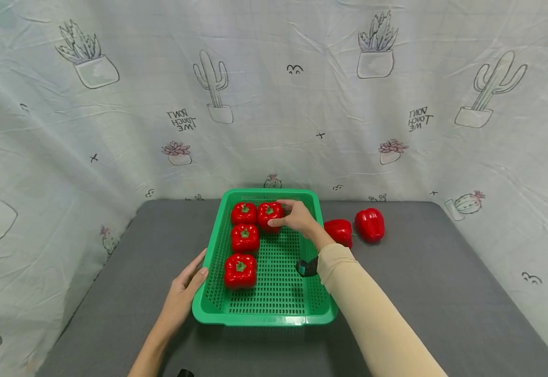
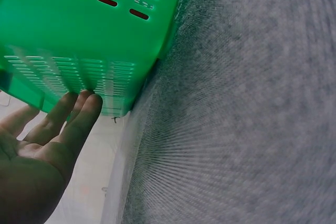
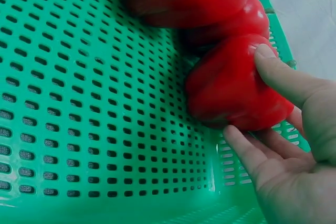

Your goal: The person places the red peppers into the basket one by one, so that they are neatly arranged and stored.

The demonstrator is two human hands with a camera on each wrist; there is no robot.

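A green plastic basket point(image 1: 274, 319) with slotted walls stands on the grey table. Inside it, three red bell peppers line the left side, among them a front one point(image 1: 240, 272) set a little apart. Toward the far end, my right hand point(image 1: 297, 215) grips another red bell pepper point(image 1: 270, 215) beside the back-left one. In the right wrist view the thumb lies on this pepper point(image 3: 236, 85) and fingers curl under its other side. My left hand point(image 1: 184, 290) rests along the basket's left wall, its fingertips point(image 2: 89, 103) on the slotted side and its fingers fairly straight.
Two more red bell peppers, a near one point(image 1: 339, 231) and a farther one point(image 1: 370, 225), lie on the table point(image 1: 425, 283) right of the basket. Behind the table hangs a pale curtain point(image 1: 274, 104) printed with cacti. A dark band point(image 1: 307, 268) sits at my right wrist.
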